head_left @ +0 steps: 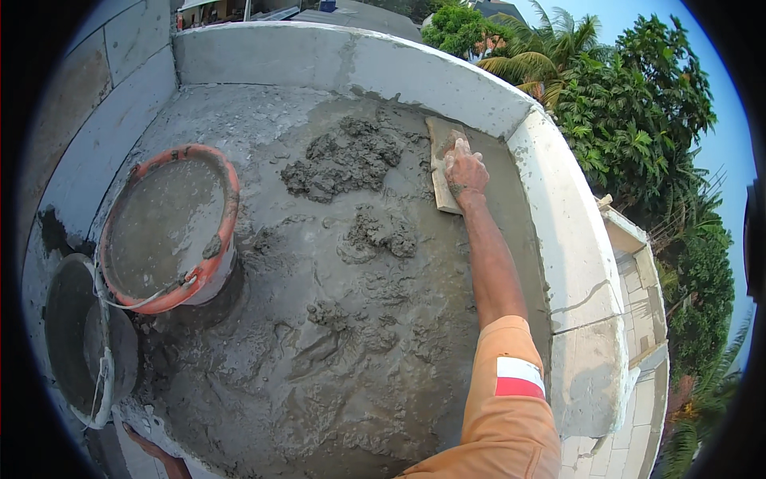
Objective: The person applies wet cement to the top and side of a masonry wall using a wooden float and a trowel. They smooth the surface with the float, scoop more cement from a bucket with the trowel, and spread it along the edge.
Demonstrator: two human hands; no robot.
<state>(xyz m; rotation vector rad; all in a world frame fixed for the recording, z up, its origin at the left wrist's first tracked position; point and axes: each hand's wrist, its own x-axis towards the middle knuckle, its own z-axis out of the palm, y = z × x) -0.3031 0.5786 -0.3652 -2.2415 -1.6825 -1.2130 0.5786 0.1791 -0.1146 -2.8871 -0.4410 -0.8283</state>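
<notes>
My right hand [467, 169] grips a pale, mortar-stained wooden board float [439, 188], pressed flat on wet grey mortar along the inner right side of the low wall. Lumpy mounds of mortar [339, 164] lie left of the float, with smaller lumps nearer me. My left hand [140, 439] shows only partly at the lower left, by the outer edge of the mortar bed; its fingers are too unclear to read.
An orange-rimmed bucket [227, 243] of grey liquid stands on the mortar at left, beside a darker bucket [108, 363]. A low concrete wall [367, 64] bounds the bed. Beyond it are trees [622, 104], rooftops [343, 22] and a lower tiled ledge [638, 295].
</notes>
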